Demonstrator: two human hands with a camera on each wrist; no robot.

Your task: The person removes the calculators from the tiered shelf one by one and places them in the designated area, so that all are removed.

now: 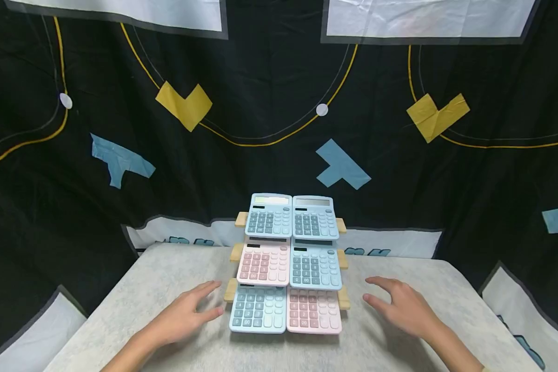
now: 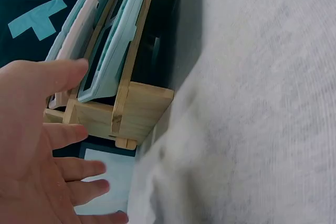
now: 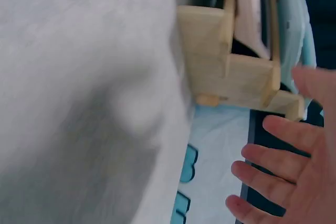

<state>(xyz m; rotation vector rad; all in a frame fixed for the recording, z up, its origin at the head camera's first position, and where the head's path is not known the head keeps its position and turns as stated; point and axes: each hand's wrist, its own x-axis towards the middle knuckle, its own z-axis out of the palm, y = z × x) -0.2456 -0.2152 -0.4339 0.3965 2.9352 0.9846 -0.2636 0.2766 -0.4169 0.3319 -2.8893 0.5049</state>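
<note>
A tiered wooden stand [image 1: 230, 290] in the middle of the table holds three rows of calculators, two to a row. At the top are two blue ones, the left [image 1: 268, 217] and the right [image 1: 315, 218]. The middle row has a pink calculator [image 1: 264, 262] beside a blue calculator [image 1: 315, 266]. Below sit a blue calculator [image 1: 259, 310] on the left and a pink calculator [image 1: 313, 312] on the right. My left hand [image 1: 182, 316], fingers extended, is left of the stand, apart from it. On the other side my right hand [image 1: 402, 307] is likewise spread and holds nothing.
The stand rests on a pale grey tabletop [image 1: 181, 268] with rounded far corners. Behind it hangs a black cloth [image 1: 269, 170] with blue and yellow tape marks, and white panels [image 1: 390, 240] border its lower part.
</note>
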